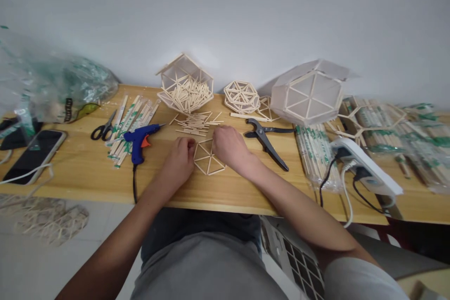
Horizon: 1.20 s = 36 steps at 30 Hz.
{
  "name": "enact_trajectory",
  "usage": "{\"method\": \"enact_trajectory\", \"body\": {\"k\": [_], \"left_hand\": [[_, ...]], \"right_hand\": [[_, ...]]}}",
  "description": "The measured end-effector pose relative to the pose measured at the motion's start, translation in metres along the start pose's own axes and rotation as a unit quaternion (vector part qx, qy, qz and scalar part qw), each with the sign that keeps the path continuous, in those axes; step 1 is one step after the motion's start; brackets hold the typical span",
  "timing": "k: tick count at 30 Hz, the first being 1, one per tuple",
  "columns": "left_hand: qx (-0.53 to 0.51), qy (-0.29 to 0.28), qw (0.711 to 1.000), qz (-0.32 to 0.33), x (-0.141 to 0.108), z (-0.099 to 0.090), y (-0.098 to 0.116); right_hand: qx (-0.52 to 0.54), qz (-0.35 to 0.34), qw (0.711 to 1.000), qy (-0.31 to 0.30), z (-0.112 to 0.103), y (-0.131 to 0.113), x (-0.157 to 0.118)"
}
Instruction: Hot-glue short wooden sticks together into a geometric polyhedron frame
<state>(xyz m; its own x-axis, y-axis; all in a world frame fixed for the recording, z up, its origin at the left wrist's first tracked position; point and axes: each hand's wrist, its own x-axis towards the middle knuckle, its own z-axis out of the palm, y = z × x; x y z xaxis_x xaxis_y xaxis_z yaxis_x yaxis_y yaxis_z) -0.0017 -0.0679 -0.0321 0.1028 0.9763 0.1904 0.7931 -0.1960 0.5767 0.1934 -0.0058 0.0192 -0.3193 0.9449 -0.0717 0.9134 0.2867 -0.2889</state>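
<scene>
A flat hexagonal frame of thin wooden sticks with spokes [210, 158] lies on the wooden table [105, 179] in front of me. My left hand [183, 157] is at its left edge, fingers curled together; whether they grip a stick is hidden. At the frame's upper right corner is my right hand [228, 146], also closed, its fingertips hidden behind the knuckles. Just beyond the hands lies a loose pile of short sticks [194, 123]. More short sticks fill a faceted stick bowl [190, 91] near the wall.
To the left lie a blue glue gun [140, 140], scissors [103, 129], wrapped sticks [123, 143] and a phone [33, 155]. On the right are black pliers [265, 138], a large faceted stick shape [311, 96], stick packs [318, 154] and a power strip [365, 164] with cables.
</scene>
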Motion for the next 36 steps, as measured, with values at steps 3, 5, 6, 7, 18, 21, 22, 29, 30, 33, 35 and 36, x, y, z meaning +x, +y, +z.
{"method": "enact_trajectory", "body": {"k": [3,5,6,7,18,21,22,29,30,33,35,36], "left_hand": [[-0.045,0.022,0.999,-0.001,-0.010,0.005,-0.008],[-0.065,0.030,0.997,-0.006,-0.013,0.007,-0.012],[-0.073,0.035,0.997,-0.009,-0.014,0.008,-0.014],[-0.082,0.040,0.996,-0.012,-0.014,0.008,-0.015],[-0.126,0.062,0.990,-0.021,-0.011,0.011,-0.016],[-0.133,0.062,0.989,-0.025,-0.011,0.012,-0.017],[-0.135,0.061,0.989,-0.026,-0.011,0.012,-0.017],[-0.152,0.061,0.986,-0.035,-0.013,0.012,-0.015],[-0.154,0.061,0.985,-0.035,-0.013,0.013,-0.015],[-0.164,0.060,0.984,-0.034,-0.013,0.013,-0.015],[-0.170,0.061,0.983,-0.034,-0.013,0.014,-0.015],[-0.173,0.061,0.983,-0.034,-0.013,0.014,-0.015]], "right_hand": [[-0.004,0.010,0.999,-0.030,-0.006,0.000,0.006],[-0.008,0.016,0.999,-0.050,-0.011,0.000,0.010],[-0.010,0.018,0.998,-0.059,-0.013,0.001,0.011],[-0.012,0.020,0.997,-0.068,-0.015,0.001,0.013],[-0.038,0.014,0.988,-0.149,-0.034,0.003,0.018],[-0.045,0.013,0.987,-0.157,-0.034,0.004,0.021],[-0.046,0.014,0.986,-0.159,-0.035,0.004,0.022],[-0.048,0.021,0.983,-0.177,-0.044,0.006,0.032],[-0.047,0.021,0.983,-0.178,-0.044,0.006,0.031],[-0.043,0.014,0.985,-0.168,-0.041,0.009,0.028],[-0.030,-0.010,0.989,-0.146,-0.035,0.009,0.025],[-0.015,-0.036,0.990,-0.132,-0.031,0.009,0.023]]}}
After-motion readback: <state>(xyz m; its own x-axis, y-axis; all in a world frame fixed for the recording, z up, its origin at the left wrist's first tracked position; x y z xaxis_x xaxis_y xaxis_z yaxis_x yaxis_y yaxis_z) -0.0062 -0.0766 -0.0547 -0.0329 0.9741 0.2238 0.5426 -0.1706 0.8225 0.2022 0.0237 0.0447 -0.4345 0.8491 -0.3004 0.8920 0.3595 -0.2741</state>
